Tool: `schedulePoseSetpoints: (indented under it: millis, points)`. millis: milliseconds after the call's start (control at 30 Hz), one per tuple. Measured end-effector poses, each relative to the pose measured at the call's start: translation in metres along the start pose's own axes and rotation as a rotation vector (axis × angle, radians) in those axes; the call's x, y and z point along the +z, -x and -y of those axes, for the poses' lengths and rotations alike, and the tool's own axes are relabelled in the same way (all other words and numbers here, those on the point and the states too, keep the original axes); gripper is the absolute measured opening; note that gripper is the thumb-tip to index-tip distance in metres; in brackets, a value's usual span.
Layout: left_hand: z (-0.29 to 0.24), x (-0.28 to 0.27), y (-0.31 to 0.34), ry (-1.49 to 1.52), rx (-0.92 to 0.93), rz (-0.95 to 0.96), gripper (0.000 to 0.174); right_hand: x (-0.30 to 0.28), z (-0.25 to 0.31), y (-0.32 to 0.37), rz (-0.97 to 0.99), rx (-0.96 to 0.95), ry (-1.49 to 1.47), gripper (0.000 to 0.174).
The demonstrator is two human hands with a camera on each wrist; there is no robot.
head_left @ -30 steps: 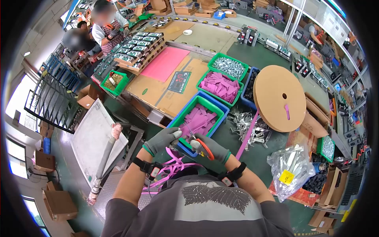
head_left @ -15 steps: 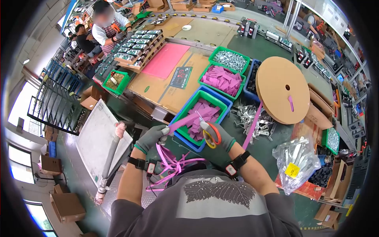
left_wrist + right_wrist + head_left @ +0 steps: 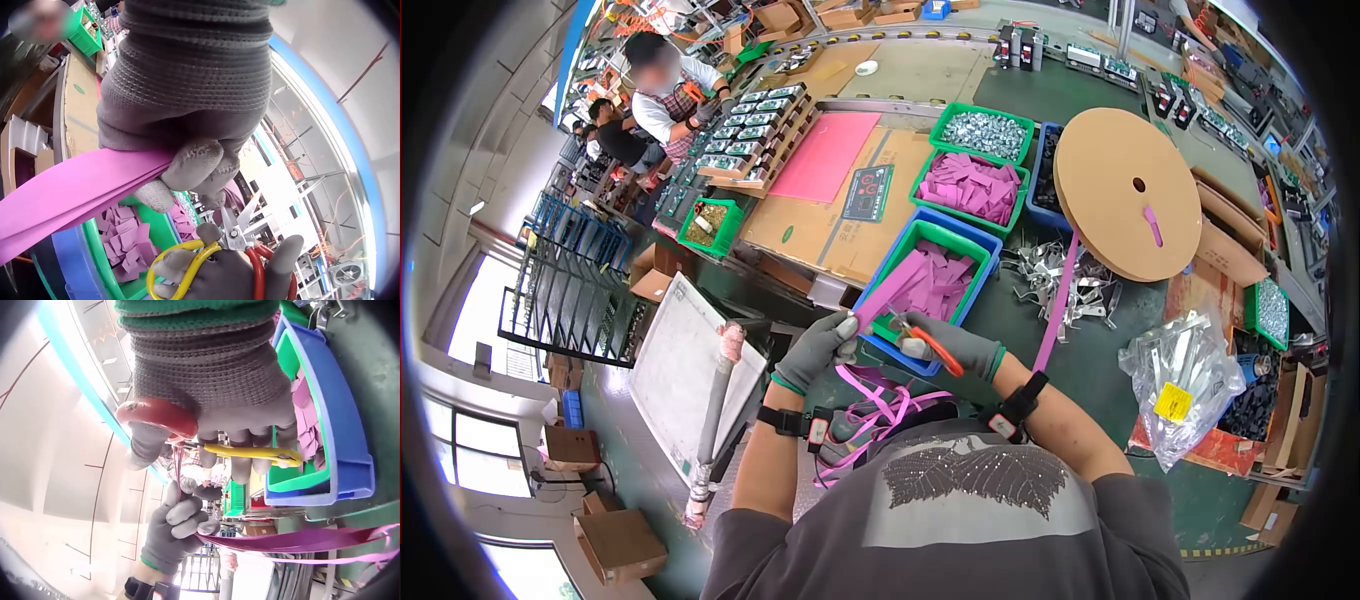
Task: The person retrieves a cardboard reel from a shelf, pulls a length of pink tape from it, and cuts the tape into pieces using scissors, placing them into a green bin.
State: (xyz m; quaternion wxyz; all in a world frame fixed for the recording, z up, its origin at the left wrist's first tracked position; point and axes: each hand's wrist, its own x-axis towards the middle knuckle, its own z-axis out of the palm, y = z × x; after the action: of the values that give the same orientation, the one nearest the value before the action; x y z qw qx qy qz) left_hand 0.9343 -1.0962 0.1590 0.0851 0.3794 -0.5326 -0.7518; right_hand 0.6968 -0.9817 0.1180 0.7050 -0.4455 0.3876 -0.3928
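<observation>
Gloved in grey, my left hand (image 3: 818, 352) pinches a bundle of flat purple strips (image 3: 81, 184), layered together, between thumb and fingers. The strips' free end slants up and to the right over the bin in the head view. My right hand (image 3: 966, 350) holds scissors (image 3: 234, 239) with one red and one yellow handle, thumb and fingers in the loops. Their blades stand apart just beyond the left fingers. Below the hands, a green bin (image 3: 300, 481) of cut purple pieces sits inside a blue bin (image 3: 350, 437).
A large cardboard reel (image 3: 1125, 180) stands right, a purple strip (image 3: 1055, 310) running down from it. Loose metal brackets (image 3: 1060, 280) lie beside that strip. Behind are a second green bin (image 3: 1022, 205) of purple pieces and a bagged stack of metal parts (image 3: 1180, 370) front right.
The hands first drew apart, with the purple strips stretched toward the scissors over the bin, then came closer again. The strips now point more upward. The head view has shifted.
</observation>
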Motion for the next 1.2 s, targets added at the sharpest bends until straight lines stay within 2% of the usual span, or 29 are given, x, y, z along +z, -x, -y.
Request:
schedulePoseSetpoints:
  millis: [33,100,200,233,300,400,500,733,800,833,900,967,1033,1100,1167,1200]
  points:
    - [0.0,0.002,0.0,-0.027,-0.004,-0.001,0.024,-0.004,-0.005,-0.004,0.0,-0.003,-0.003,0.055]
    - [-0.003,0.006,0.003,-0.026,-0.018,0.001,0.024,-0.011,-0.015,-0.012,-0.033,-0.171,0.174,0.046]
    - [-0.004,0.007,0.006,-0.072,-0.047,0.0,0.026,-0.014,-0.018,-0.008,-0.081,-0.225,0.277,0.048]
    - [-0.005,0.007,0.006,-0.089,-0.052,-0.004,0.027,-0.013,-0.018,-0.006,-0.081,-0.224,0.273,0.048]
    - [-0.005,0.01,0.007,-0.104,-0.062,-0.006,0.029,-0.008,-0.003,0.006,-0.059,-0.196,0.219,0.066]
    - [-0.007,0.012,0.008,-0.11,-0.054,-0.015,0.03,-0.012,-0.012,0.003,-0.054,-0.27,0.245,0.064]
    - [-0.009,0.012,0.009,-0.094,-0.049,-0.003,0.03,-0.015,-0.019,-0.004,-0.071,-0.224,0.253,0.061]
    - [-0.012,0.014,0.007,-0.149,-0.057,-0.014,0.029,-0.02,-0.025,-0.005,-0.071,-0.256,0.33,0.056]
    - [-0.014,0.014,0.012,-0.152,-0.069,-0.042,0.031,-0.019,-0.029,-0.006,-0.042,-0.094,0.02,0.049]
    - [-0.014,0.012,0.015,-0.201,-0.063,-0.008,0.036,-0.018,-0.032,-0.004,-0.041,-0.092,0.02,0.049]
    - [-0.007,0.008,0.016,-0.251,-0.051,0.024,0.042,-0.012,-0.021,0.002,-0.212,-0.024,0.066,0.038]
    - [0.008,-0.02,0.023,-0.249,-0.086,0.111,0.047,-0.008,-0.021,0.003,-0.288,-0.078,-0.336,0.026]
    - [0.015,-0.029,0.025,-0.119,-0.073,0.095,0.044,-0.019,-0.025,0.004,-0.217,-0.197,-0.009,0.024]
    - [0.017,-0.029,0.016,-0.091,-0.113,0.048,0.038,-0.023,-0.011,0.005,-0.222,-0.038,-0.02,0.033]
    - [0.014,-0.023,0.008,-0.086,-0.133,-0.003,0.033,-0.039,-0.034,-0.005,-0.352,0.145,-0.058,0.038]
    - [0.007,-0.017,0.008,-0.127,-0.089,-0.02,0.033,-0.047,-0.053,-0.008,-0.342,0.139,-0.033,0.038]
